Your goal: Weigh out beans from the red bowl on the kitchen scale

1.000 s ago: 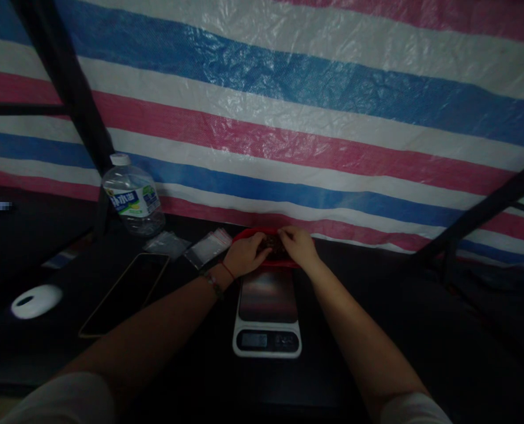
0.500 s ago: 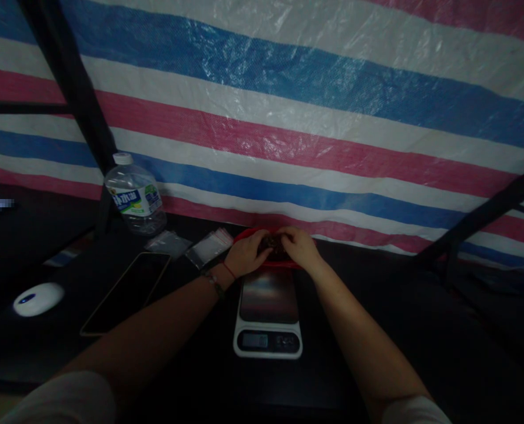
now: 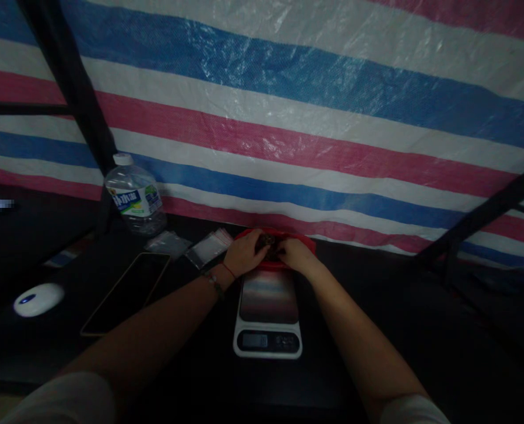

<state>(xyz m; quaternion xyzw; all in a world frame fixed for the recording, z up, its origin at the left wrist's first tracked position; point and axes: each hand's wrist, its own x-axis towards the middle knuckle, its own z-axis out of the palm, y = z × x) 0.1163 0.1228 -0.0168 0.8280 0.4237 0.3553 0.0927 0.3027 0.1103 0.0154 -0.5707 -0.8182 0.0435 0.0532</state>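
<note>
A red bowl with dark small pieces in it stands at the far edge of the dark table, just behind a white kitchen scale. My left hand and my right hand both rest at the bowl's near rim. Their fingers curl into the dark contents and meet in the middle. What the fingers pinch is too dim to name.
A clear water bottle stands at the back left. Small clear zip bags lie beside the bowl, a dark phone lies left of the scale, and a white mouse sits at far left. A striped tarp hangs behind.
My right hand has drawn slightly toward me and lower at the bowl's rim, uncovering the bowl's right edge. The left hand stays put.
</note>
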